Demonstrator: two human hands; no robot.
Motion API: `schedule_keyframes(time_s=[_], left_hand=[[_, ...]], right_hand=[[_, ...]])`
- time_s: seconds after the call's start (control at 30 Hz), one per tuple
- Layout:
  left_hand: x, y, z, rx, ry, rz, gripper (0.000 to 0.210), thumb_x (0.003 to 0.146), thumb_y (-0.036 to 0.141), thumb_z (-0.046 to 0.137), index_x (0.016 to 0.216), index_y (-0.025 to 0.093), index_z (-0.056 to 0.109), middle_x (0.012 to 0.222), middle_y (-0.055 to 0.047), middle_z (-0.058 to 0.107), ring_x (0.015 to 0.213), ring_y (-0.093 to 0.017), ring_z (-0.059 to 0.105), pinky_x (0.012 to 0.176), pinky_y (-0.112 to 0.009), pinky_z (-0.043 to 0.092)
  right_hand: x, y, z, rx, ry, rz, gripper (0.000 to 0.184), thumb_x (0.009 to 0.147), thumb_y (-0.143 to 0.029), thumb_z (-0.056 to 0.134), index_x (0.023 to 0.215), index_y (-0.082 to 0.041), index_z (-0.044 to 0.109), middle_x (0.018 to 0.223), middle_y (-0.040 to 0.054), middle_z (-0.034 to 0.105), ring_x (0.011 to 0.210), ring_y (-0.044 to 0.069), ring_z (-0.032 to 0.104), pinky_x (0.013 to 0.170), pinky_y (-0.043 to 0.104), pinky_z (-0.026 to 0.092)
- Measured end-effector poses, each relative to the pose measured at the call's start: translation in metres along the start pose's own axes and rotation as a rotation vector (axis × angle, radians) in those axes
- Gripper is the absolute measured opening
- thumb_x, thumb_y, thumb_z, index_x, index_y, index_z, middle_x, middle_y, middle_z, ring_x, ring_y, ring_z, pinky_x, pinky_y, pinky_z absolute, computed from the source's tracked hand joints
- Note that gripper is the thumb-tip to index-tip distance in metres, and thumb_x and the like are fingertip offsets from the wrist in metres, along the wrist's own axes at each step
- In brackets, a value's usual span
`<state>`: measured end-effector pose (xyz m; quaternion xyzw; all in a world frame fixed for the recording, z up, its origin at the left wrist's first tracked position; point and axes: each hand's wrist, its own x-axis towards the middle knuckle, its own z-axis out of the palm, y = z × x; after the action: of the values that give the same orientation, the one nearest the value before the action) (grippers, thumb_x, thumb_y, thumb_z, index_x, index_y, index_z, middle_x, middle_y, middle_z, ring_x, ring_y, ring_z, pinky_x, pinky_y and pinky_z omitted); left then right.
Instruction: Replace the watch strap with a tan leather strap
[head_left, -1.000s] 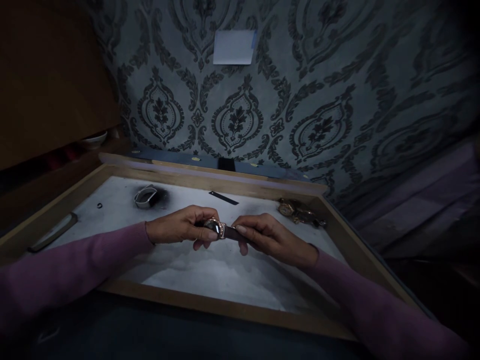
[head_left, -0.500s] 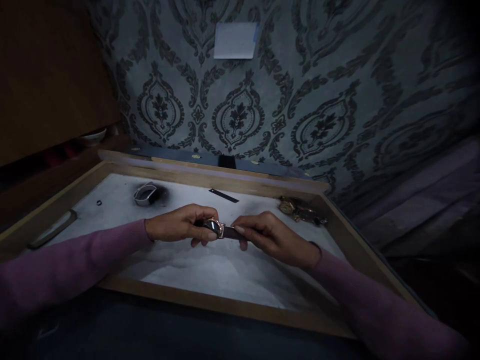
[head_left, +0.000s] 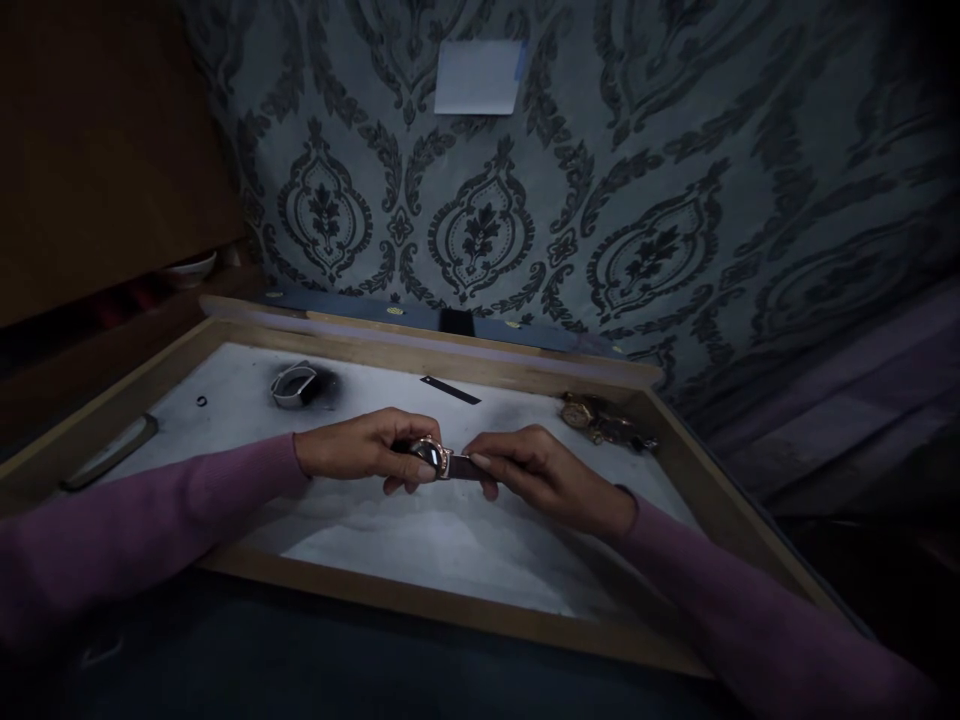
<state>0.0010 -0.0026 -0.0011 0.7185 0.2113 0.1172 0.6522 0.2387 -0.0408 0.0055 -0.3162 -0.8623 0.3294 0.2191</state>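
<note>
A wristwatch (head_left: 429, 455) with a rose-gold coloured case and a dark face is held up between both hands. My left hand (head_left: 358, 446) is closed around the case, thumb along its near side. The dark brown watch strap (head_left: 465, 468) stretches to the right, where the thumb and fingers of my right hand (head_left: 534, 470) pinch it. Beneath my hands lies the white bottom of a shallow wooden-sided tray (head_left: 420, 592). Part of the watch is hidden behind my left fingers.
A light-strapped watch (head_left: 295, 385) lies at the back left, with a small dark ring (head_left: 201, 401) and a curved band (head_left: 112, 455) farther left. A flat black strip (head_left: 450, 389) lies at the back. Gold-coloured watches (head_left: 600, 415) sit at the right. Patterned wallpaper (head_left: 480, 230) rises behind.
The view has shifted very slightly. Both hands keep their grip on the watch, which looks turned a little, and the bright reflection on its face has moved.
</note>
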Motion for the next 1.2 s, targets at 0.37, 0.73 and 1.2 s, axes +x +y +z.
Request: schedule_keyframes(time_s=[0.37, 0.73, 1.2], left_hand=[[0.001, -0.0024, 0.0003, -0.002, -0.017, -0.015, 0.023, 0.083, 0.035, 0.066, 0.084, 0.016, 0.055, 0.068, 0.003, 0.057, 0.054, -0.008, 0.047, 0.052, -0.02, 0.039], [0.0006, 0.0002, 0.0004, 0.018, 0.036, 0.012, 0.023, 0.083, 0.035, 0.067, 0.083, 0.016, 0.054, 0.067, 0.004, 0.057, 0.052, -0.007, 0.047, 0.051, -0.02, 0.037], [0.0013, -0.0018, 0.0008, -0.008, -0.004, 0.006, 0.018, 0.083, 0.03, 0.065, 0.084, 0.015, 0.055, 0.067, 0.003, 0.056, 0.053, -0.007, 0.047, 0.05, -0.02, 0.038]], right_hand=[[-0.0001, 0.0027, 0.0039, -0.005, 0.0, -0.002, 0.046, 0.102, -0.044, 0.038, 0.083, -0.012, 0.065, 0.058, -0.0002, 0.057, 0.048, 0.008, 0.043, 0.049, 0.02, 0.033], [-0.0009, 0.0014, 0.0022, -0.01, 0.032, 0.026, 0.044, 0.101, -0.041, 0.039, 0.079, -0.013, 0.064, 0.058, 0.0003, 0.059, 0.05, 0.009, 0.045, 0.051, 0.021, 0.034], [-0.0003, 0.003, 0.0044, -0.047, 0.028, -0.016, 0.039, 0.102, -0.035, 0.039, 0.085, -0.012, 0.065, 0.057, -0.0007, 0.058, 0.048, 0.009, 0.046, 0.049, 0.02, 0.034]])
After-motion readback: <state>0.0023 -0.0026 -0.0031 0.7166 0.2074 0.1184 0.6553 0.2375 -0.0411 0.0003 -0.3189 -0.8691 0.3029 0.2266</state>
